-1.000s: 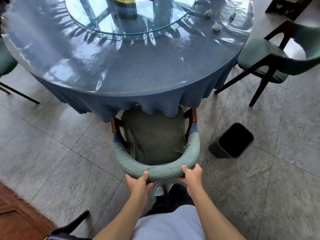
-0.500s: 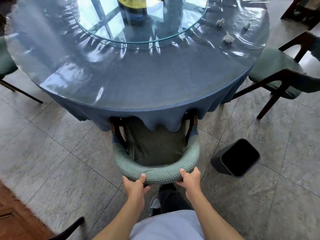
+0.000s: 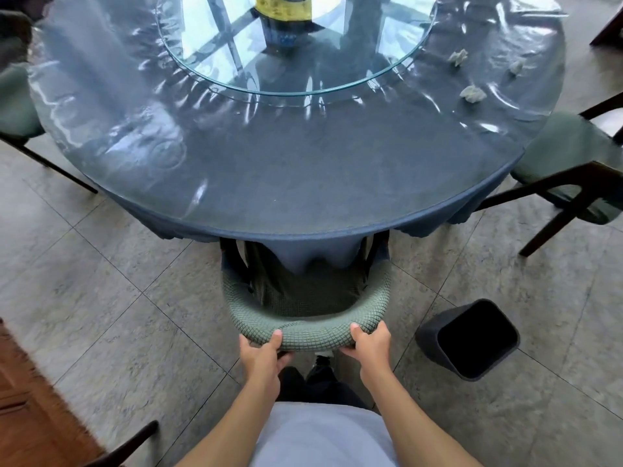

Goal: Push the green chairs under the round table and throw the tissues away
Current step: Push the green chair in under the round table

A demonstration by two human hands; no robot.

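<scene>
A green chair [image 3: 305, 306] stands in front of me, most of its seat hidden under the blue cloth of the round table [image 3: 286, 170]. My left hand [image 3: 263, 357] and my right hand [image 3: 369, 347] both grip its curved padded backrest. Three crumpled white tissues lie on the table's far right: one tissue [image 3: 472, 93] nearest, a second tissue [image 3: 457, 57] behind it, a third tissue [image 3: 515, 66] further right. Another green chair [image 3: 569, 156] stands pulled out at the right, angled away from the table.
A black waste bin [image 3: 472, 338] stands open on the tiled floor right of my chair. A glass turntable [image 3: 296, 45] sits on the table's middle. A third green chair [image 3: 15, 99] is at the left edge. A brown rug [image 3: 27, 406] lies bottom left.
The chair has slid further under the table with both hands on its backrest; more of the seat is now hidden by the cloth. I have stepped closer to the table.
</scene>
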